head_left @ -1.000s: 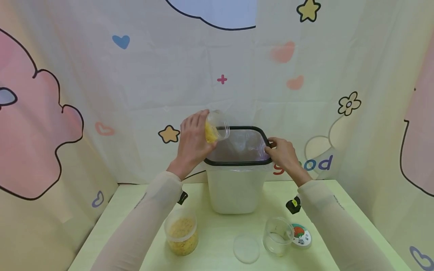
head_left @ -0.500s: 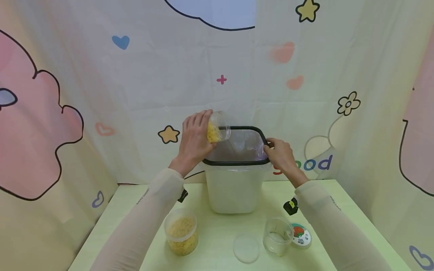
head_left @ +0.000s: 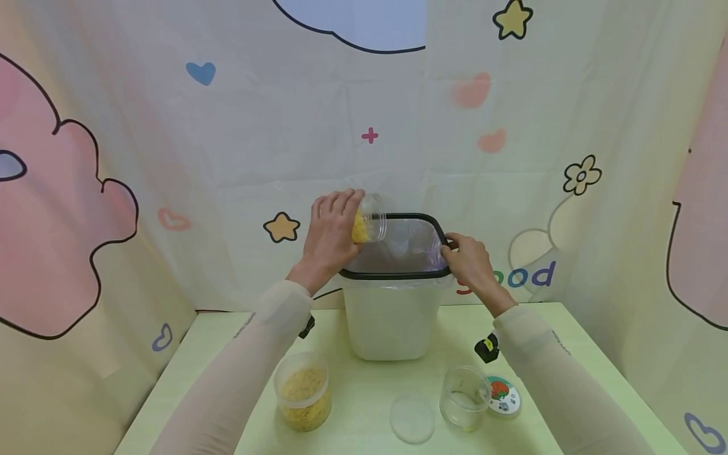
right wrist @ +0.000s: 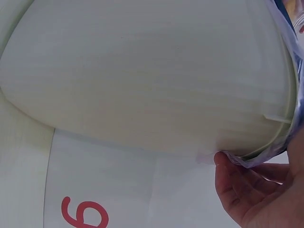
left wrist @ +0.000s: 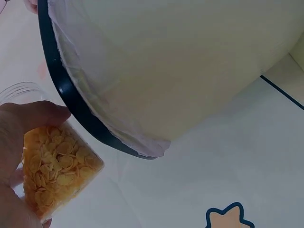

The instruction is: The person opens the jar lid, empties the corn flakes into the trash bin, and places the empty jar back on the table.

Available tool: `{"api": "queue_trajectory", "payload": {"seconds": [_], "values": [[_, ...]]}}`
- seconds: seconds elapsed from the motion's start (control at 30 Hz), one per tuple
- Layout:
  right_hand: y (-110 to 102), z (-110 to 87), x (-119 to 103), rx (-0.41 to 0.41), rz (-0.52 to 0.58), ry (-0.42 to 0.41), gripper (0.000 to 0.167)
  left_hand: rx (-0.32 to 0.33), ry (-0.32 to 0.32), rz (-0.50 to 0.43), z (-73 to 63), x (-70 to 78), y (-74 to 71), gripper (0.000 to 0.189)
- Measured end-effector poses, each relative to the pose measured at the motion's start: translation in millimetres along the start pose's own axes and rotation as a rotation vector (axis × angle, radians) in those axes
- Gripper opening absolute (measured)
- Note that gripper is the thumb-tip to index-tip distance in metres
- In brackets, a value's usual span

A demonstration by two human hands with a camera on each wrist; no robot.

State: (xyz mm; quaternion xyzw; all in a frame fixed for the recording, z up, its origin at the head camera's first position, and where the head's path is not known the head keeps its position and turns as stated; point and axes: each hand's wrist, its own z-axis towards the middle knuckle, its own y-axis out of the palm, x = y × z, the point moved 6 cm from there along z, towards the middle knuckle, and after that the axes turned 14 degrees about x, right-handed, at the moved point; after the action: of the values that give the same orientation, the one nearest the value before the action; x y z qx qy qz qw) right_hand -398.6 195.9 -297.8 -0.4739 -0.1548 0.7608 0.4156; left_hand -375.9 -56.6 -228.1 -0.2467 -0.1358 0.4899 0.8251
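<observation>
Flake jar (head_left: 372,220), tilted, is gripped by your left hand (head_left: 332,232); your right hand (head_left: 469,260) pinches the bin rim (head_left: 398,275); table (head_left: 358,404) below, cloth (head_left: 284,120) beyond.

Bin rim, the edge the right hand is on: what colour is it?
Black; the rim shows best in the head view.

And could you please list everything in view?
Backdrop: 1, whitish, printed, behind
Table: 1, greenish, below
Bin: 1, white, table's back
Liner: 1, translucent, inside bin
Held tub: 1, clear, by bin
Left tub: 1, clear, front
Right tub: 1, clear, front
Flakes: many, yellow, held and left tubs
Plain lid: 1, translucent, front centre
Printed lid: 1, multicoloured, front right
Black items: 2, at wrists
Sleeves: 2, cream, forearms
Left hand: 1, on held tub
Right hand: 1, on bin rim
</observation>
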Motion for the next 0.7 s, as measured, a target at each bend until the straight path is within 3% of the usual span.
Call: {"api": "queue_trajectory", "payload": {"seconds": [0.7], "values": [[0.1, 0.1, 0.1, -0.011, -0.006, -0.005, 0.045, -0.032, 0.128, 0.128, 1.6, 2.5, 9.9, 0.084]]}}
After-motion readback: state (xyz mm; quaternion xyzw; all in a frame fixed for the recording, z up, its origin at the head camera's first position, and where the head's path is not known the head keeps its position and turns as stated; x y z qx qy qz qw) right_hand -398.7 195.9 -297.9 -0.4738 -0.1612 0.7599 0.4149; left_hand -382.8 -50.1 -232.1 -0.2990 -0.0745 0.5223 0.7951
